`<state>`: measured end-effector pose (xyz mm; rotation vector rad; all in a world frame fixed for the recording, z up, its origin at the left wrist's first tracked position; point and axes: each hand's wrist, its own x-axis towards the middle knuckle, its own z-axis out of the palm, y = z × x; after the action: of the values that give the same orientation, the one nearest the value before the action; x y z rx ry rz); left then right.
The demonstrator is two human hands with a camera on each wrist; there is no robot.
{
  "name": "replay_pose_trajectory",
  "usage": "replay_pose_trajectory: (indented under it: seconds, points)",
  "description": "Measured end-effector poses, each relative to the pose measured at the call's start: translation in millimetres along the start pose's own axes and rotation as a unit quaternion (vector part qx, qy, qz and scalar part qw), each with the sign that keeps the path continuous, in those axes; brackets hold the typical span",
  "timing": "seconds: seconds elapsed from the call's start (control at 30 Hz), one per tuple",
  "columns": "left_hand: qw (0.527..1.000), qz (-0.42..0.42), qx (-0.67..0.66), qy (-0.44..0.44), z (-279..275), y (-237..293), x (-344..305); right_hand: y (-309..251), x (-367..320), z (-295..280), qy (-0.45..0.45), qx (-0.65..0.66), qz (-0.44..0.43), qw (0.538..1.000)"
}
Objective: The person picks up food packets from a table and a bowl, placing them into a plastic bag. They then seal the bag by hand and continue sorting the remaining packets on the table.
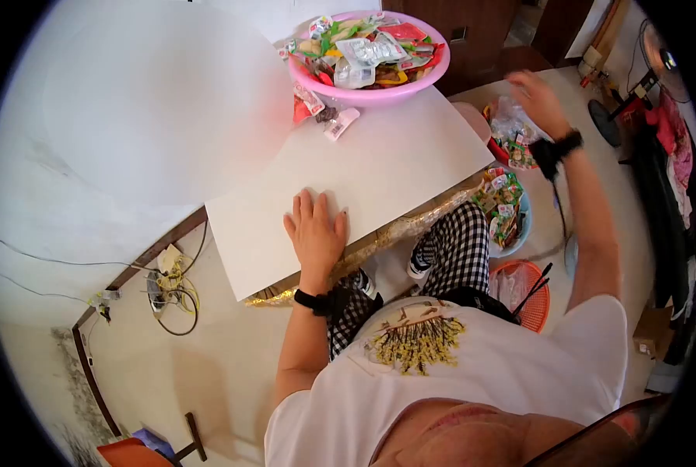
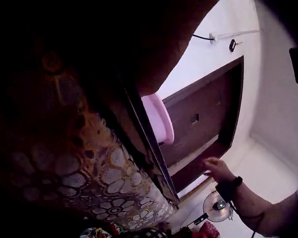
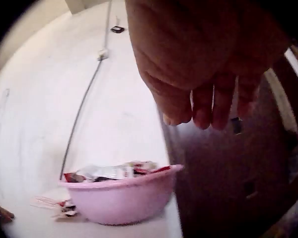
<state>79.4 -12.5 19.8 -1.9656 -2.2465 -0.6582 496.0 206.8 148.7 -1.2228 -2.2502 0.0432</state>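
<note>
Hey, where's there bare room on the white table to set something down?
The white table is bare between the left hand and the loose packets, and rightward to its corner; another bare patch lies left of that hand. The far end is crowded: those packets lie before a pink basin heaped with more.

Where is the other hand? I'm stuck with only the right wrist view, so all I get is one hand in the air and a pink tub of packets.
Observer: The head view shows the left hand resting palm down on the white table.

Visitor: Oh! And is there anything near the hand I can see?

Observer: Yes: in the head view, a red basin of packets shows right next to the right hand, though I can't tell how far above it the hand is.
</note>
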Motion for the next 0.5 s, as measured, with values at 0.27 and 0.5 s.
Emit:
replay_pose_trajectory:
  seconds: [0.27, 0.5]
  points:
    - [1.000, -0.024, -0.018, -0.004, -6.0, 3.7, -1.3, -83.5, 141.6, 137.8, -0.003, -0.044, -0.193, 0.980]
    - [0.999, -0.031, -0.036, 0.001, -6.5, 3.4, -0.5, -87.0, 175.3, 167.7, -0.117, -0.066, -0.101, 0.986]
